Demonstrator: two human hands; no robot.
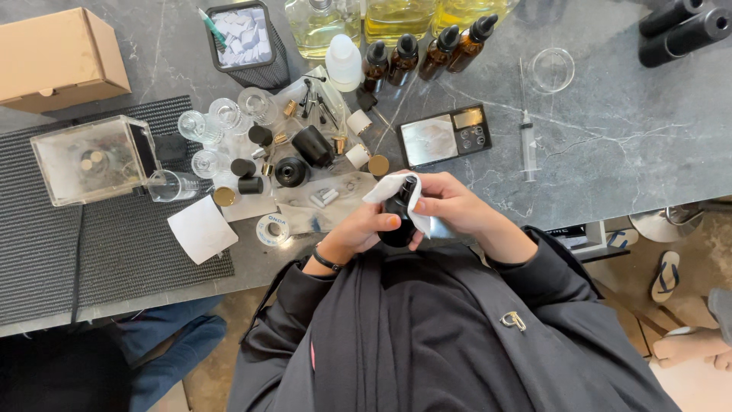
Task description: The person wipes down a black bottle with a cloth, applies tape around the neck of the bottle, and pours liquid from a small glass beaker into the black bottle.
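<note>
Nearest the viewer, at the near edge of the desk (595, 152), both hands meet over a small black bottle (399, 221). The left hand (358, 233) is clenched round the bottle's lower body, thumb on its front; the right hand (450, 204) grips a white cloth (390, 188) pressed against the bottle's upper part and neck. The bottle is held above the desk edge, close to the body, not resting on anything. Judged from this grip, wiping goes best with the left hand keeping the bottle steady and upright while the cloth alone travels round the neck.

Just beyond, on a white sheet: loose black caps (245, 175), gold collars, a tape roll (272, 229) and several empty clear glass vials (200, 126), some upright, one lying on its side. On the ribbed mat (114, 244) at the left stands a clear plastic box (91, 159) with small round pieces inside. A pocket scale (444, 136) sits mid-desk, a syringe (528, 141) to its right; whether it holds liquid cannot be told.

Toward the far edge: four amber dropper bottles (421, 53), contents unseen; a white squeeze bottle (343, 62); large clear bottles (358, 19) of pale yellow liquid; an empty glass dish (551, 69); a mesh tray (244, 38) of white slips; a cardboard box (57, 57) at the far left corner
</note>
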